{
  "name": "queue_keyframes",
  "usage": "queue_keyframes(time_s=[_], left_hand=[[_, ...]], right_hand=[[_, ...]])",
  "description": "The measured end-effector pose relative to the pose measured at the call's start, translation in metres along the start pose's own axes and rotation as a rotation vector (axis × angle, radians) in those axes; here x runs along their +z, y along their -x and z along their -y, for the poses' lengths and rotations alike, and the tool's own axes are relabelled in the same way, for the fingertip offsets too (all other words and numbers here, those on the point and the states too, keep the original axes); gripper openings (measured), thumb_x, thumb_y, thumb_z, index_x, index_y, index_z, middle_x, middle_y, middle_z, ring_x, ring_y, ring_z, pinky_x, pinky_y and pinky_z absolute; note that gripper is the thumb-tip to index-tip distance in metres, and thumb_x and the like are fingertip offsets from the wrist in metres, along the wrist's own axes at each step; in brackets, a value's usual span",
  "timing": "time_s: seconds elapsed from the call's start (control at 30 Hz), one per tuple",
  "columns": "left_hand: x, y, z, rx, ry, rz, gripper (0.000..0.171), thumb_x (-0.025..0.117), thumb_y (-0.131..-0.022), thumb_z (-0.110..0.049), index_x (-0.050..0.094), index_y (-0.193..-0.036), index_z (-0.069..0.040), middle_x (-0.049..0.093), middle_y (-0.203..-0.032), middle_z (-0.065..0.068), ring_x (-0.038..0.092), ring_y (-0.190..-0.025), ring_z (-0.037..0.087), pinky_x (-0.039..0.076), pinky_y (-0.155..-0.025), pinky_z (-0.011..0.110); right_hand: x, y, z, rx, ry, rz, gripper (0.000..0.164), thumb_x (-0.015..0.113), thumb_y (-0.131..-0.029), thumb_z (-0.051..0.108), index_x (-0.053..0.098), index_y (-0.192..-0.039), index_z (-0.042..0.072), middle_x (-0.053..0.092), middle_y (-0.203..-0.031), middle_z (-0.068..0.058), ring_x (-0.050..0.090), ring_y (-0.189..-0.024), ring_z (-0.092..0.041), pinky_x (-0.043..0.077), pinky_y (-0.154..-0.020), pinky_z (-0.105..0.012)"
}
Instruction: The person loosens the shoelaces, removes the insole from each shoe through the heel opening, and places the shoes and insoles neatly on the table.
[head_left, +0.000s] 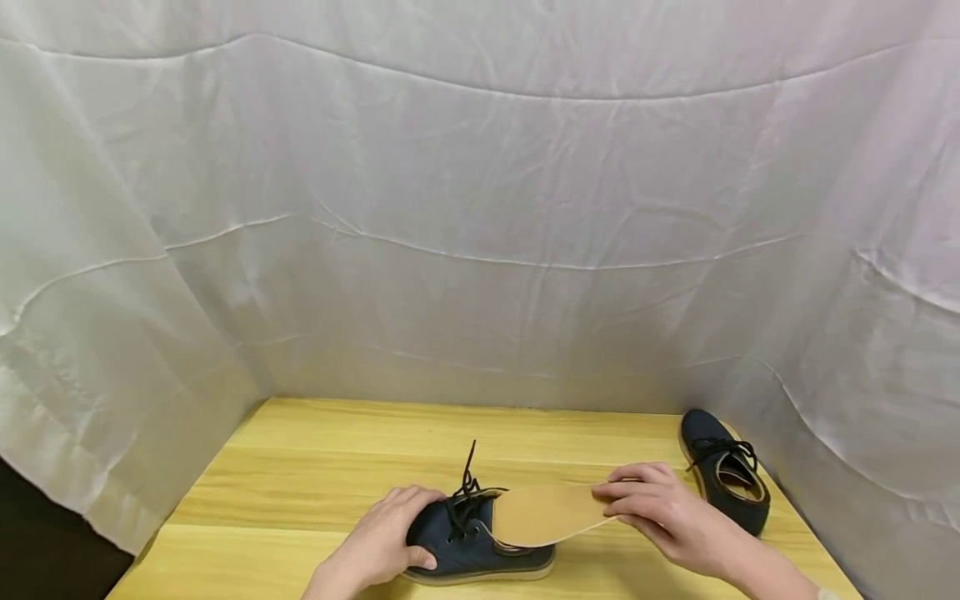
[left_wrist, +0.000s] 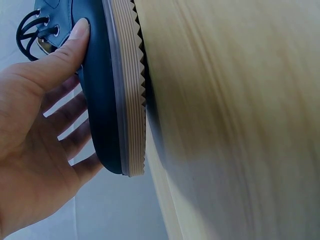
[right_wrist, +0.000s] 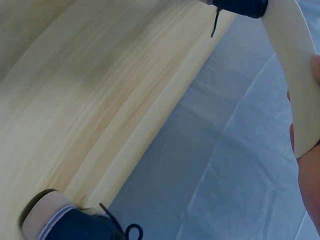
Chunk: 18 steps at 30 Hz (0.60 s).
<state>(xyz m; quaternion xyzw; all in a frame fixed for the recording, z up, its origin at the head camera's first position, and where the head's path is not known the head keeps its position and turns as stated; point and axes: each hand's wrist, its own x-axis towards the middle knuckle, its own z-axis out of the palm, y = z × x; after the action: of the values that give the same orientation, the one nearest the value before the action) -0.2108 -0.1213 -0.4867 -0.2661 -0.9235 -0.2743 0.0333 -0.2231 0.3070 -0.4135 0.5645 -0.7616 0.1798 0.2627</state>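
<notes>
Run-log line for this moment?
left hand: grips navy lace-up shoe; right hand: pinches tan insole at shoe's opening; other shoe: table, right side

Lace-up shoe at bottom centre of the tabletop, second shoe behind it at lower right
An insole extends from the nearer shoe's opening to the right hand; left hand at its toe; curtain behind.

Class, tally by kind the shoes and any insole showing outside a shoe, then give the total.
Dark blue shoes with black laces: 2
Thin, tan, elongated insole: 1
Total: 3
</notes>
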Motion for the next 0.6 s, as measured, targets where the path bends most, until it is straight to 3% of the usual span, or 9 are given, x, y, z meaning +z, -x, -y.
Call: queue_keyframes(time_s=[0.2,0.37,0.6], left_hand=[[0.001,0.0,0.001,0.001,-0.007,-0.006,0.08,0.091,-0.071,-0.043,0.061,-0.141,-0.02,0.064,-0.135,-0.005,0.058,-0.126,0.028,0.048,-0.101,0.059],[0.002,0.0,0.001,0.003,-0.006,-0.009,0.079,0.092,-0.071,-0.041,0.06,-0.141,-0.02,0.064,-0.135,-0.005,0.058,-0.125,0.027,0.048,-0.1,0.058],[0.002,-0.001,0.001,0.003,-0.007,-0.007,0.079,0.092,-0.072,-0.039,0.06,-0.141,-0.019,0.064,-0.134,-0.005,0.058,-0.124,0.028,0.048,-0.1,0.058]], right_hand=[[-0.005,0.011,0.004,0.027,0.034,-0.05,0.028,0.049,-0.111,0.025,0.074,-0.123,0.02,0.072,-0.128,-0.005,0.059,-0.123,-0.021,0.031,-0.114,-0.024],[-0.004,0.019,0.006,0.093,0.058,-0.094,0.033,0.046,-0.112,0.028,0.076,-0.12,0.015,0.071,-0.129,-0.008,0.06,-0.121,-0.024,0.032,-0.108,-0.023],[0.01,0.029,-0.002,0.196,0.131,-0.251,0.037,0.048,-0.111,0.032,0.077,-0.12,0.012,0.073,-0.127,-0.009,0.061,-0.117,-0.025,0.034,-0.098,-0.026]])
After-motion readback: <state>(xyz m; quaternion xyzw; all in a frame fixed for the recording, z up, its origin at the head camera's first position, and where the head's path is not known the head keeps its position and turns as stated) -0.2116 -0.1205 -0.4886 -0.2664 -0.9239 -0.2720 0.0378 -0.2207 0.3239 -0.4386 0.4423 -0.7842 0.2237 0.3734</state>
